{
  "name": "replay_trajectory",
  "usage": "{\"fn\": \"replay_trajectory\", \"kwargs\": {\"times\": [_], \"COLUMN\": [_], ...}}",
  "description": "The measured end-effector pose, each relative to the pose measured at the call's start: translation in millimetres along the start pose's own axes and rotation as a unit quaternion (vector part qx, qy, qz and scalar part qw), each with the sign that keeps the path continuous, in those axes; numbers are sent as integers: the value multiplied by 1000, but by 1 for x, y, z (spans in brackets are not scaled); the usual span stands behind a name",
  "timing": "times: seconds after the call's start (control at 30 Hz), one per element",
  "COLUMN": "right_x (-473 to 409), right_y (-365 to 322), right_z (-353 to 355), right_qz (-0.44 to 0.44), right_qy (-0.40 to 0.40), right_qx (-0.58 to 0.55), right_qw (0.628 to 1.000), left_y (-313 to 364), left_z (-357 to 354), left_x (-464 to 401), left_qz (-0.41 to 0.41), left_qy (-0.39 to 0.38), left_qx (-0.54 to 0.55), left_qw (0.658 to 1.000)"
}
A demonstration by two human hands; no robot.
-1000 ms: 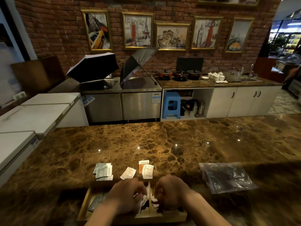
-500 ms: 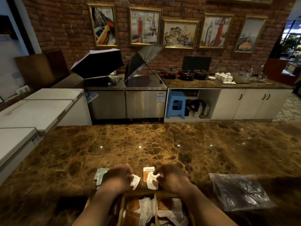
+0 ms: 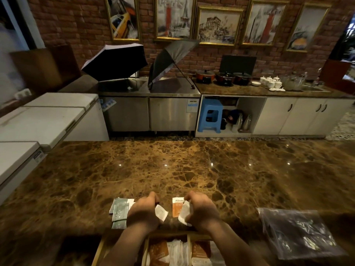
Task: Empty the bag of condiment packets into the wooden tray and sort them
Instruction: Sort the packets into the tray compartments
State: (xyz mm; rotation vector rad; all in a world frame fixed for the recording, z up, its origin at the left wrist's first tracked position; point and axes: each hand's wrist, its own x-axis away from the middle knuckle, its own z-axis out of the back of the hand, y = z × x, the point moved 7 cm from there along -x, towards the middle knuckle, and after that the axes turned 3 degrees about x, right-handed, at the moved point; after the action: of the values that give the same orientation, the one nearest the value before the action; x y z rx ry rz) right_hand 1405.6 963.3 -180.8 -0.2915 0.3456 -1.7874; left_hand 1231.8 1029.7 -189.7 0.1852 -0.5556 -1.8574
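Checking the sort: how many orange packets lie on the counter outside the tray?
1. The orange packet lies on the marble counter between both hands, partly under a white packet; others may be hidden.

Two open umbrellas (image 3: 115, 60) and three pots (image 3: 205, 75) sit behind. Five framed pictures (image 3: 219, 25) hang (one blue stool (image 3: 211, 118) below).

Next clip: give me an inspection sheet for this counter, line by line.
Surface: brown marble counter, glossy.
Job's things: wooden tray at near edge, compartments holding orange and white packets; green packets stacked left; orange packet flat between the hands; plastic bag lying right, apparently empty.
Clutter: nothing seen.
Grips: left hand on a white packet; right hand on another white packet.
Cables: nothing seen.
Surroundings: two open umbrellas on steel units, blue stool, pots, framed pictures.
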Motion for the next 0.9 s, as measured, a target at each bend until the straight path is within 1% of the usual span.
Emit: {"fn": "replay_trajectory", "kwargs": {"times": [0.07,0.17,0.23,0.3,0.33,0.37,0.4,0.43,0.57,0.63,0.7,0.77,0.83,0.9], "right_x": [-2,-6,-9,-13,-15,-15,-14,-13,-13,-15,-19,-22,-22,-19], "right_y": [2,-5,-13,-19,-22,-24,-23,-23,-17,-10,-10,-17,-23,-26], "right_z": [8,27,29,15,5,-7,-15,-17,-10,-11,-16,-21,-24,-24], "right_qz": [4,63,91,99,90,78,66,57,44,7,-5,24,49,51], "right_qy": [28,144,173,137,90,39,4,-5,63,70,29,-10,-19,-17], "right_qx": [-21,-14,-16,-30,-38,-30,-6,11,-14,-4,9,23,21,4], "right_qw": [999,987,981,985,991,996,998,998,997,998,1000,999,998,999], "left_y": [-3,-5,-5,-5,-6,-6,-6,-8,-12,-10,-7,-4,0,4], "left_z": [2,10,14,18,20,21,23,26,31,34,39,44,48,52], "left_x": [-1,-2,-3,-2,-2,-1,0,0,4,7,11,15,19,24], "left_qz": [11,29,39,49,50,49,50,53,68,62,45,23,4,-16], "left_qy": [1,22,37,44,46,49,53,59,67,68,75,86,92,88], "left_qx": [40,98,136,161,164,163,161,162,183,190,191,191,192,194], "left_qw": [999,995,989,985,984,984,984,984,978,977,978,978,977,977]}}
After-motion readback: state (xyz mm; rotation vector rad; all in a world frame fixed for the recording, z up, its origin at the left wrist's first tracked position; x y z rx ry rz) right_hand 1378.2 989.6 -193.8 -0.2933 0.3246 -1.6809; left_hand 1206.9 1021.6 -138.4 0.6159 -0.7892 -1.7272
